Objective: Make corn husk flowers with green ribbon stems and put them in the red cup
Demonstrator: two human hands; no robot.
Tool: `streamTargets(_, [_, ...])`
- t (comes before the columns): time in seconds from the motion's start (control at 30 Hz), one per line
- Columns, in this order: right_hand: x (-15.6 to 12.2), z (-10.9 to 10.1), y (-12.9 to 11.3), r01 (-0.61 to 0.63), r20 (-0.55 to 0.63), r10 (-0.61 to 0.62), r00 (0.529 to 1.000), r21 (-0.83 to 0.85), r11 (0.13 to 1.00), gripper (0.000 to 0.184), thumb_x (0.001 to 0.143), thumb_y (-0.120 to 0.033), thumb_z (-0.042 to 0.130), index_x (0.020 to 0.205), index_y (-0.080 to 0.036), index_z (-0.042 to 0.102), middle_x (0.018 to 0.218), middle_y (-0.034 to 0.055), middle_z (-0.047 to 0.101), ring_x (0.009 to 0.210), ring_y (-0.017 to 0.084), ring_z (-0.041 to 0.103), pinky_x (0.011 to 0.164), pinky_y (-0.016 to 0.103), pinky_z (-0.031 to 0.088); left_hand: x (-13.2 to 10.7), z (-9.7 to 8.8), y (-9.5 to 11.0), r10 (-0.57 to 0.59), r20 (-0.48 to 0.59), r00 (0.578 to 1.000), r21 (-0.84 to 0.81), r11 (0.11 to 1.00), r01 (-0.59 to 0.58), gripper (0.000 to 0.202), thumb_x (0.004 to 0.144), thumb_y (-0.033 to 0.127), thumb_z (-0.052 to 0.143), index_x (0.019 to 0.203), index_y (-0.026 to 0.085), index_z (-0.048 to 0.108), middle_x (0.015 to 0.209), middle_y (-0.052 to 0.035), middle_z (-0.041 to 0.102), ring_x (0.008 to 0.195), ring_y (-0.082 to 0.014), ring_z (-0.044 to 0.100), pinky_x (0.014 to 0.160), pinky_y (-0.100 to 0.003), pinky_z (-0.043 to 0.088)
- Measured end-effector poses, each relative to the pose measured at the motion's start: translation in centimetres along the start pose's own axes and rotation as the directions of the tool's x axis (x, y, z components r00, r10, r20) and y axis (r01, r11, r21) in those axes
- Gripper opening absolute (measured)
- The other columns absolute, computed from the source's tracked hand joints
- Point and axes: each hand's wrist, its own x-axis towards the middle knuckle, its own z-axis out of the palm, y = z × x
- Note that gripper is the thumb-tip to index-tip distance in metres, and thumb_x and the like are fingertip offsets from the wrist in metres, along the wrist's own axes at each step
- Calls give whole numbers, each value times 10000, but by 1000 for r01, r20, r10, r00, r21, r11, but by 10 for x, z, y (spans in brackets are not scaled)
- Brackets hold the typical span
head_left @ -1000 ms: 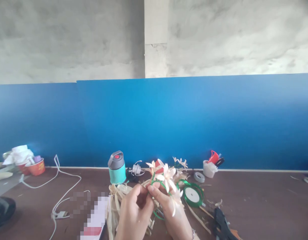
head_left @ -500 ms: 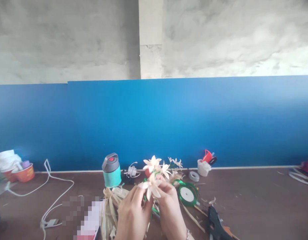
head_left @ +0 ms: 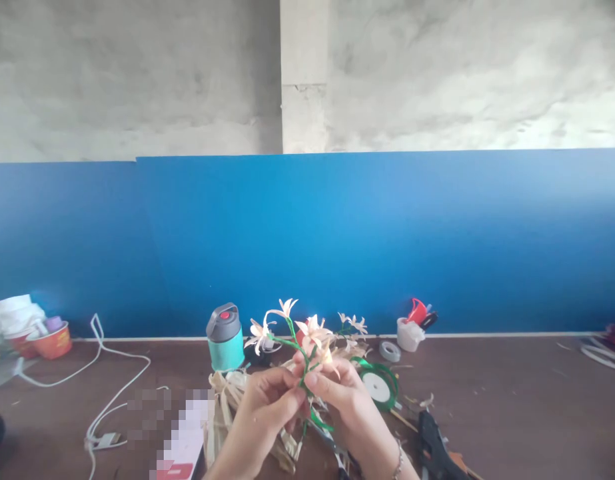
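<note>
Between my hands stands a spray of artificial flowers (head_left: 314, 331), pale cream with pointed petals on green-wrapped stems that branch to the left and upward. My left hand (head_left: 272, 403) pinches the green stem low down between thumb and fingers. From the other side my right hand (head_left: 344, 393), with a bracelet at the wrist, is closed on the same stem just below the blossoms. Below and behind the hands lie dried pale husks (head_left: 222, 400). A spool of green ribbon (head_left: 380, 388) rests right of my right hand.
A teal flask (head_left: 226, 347) stands behind my left hand. Farther right are a tape roll (head_left: 390, 351), a white cup with tools (head_left: 410, 335) and a black glue gun (head_left: 432, 440). White cables (head_left: 107, 440) and orange tubs (head_left: 52, 341) occupy the left. A blue partition (head_left: 307, 247) closes the back.
The flower spray has turned in my hands: its blossoms now spread left and upward, and the green stems show. My hands have moved slightly apart at the wrists.
</note>
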Motion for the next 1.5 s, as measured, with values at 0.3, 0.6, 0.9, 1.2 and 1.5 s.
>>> streamTargets(0.3, [2,-1,3,41,13,-41,999,5,999,83,666,-215,763,634,-154,715,640,28,674,529,135,577,475,234,453,-2,7,-3,6,37,999,-16,1000,-5,203,755,321,605,637,162,563,490,43,470,453,-74,384,448,-194,318])
streamTargets(0.6, [4,3,9,104,-101,-127,987,-204,973,106,686,-255,751,696,-155,717,747,36,665,717,172,579,685,286,460,-8,12,-4,398,-112,911,697,684,-213,157,795,206,505,657,185,576,608,-16,623,528,-135,552,485,-211,407])
streamTargets(0.9, [4,-1,11,176,-202,-266,943,-378,909,225,640,-308,766,581,-164,603,616,0,595,610,147,525,616,274,439,-8,14,-16,607,-139,782,771,562,-299,100,806,218,537,753,203,621,582,6,660,472,-125,590,482,-194,446])
streamTargets(1.2, [0,7,1,277,-129,-415,901,-564,778,179,742,-277,691,608,-193,605,712,17,611,711,174,551,719,301,434,-7,15,-10,468,-248,848,589,768,-251,103,773,258,597,728,197,666,666,-29,679,597,-168,596,587,-237,453])
streamTargets(1.5, [1,0,2,164,-55,-249,967,-612,773,257,850,-378,560,977,-199,694,842,54,672,847,211,594,760,302,457,6,3,-3,86,-298,951,-29,995,-99,166,709,333,694,746,172,690,622,9,643,631,-127,568,610,-202,447])
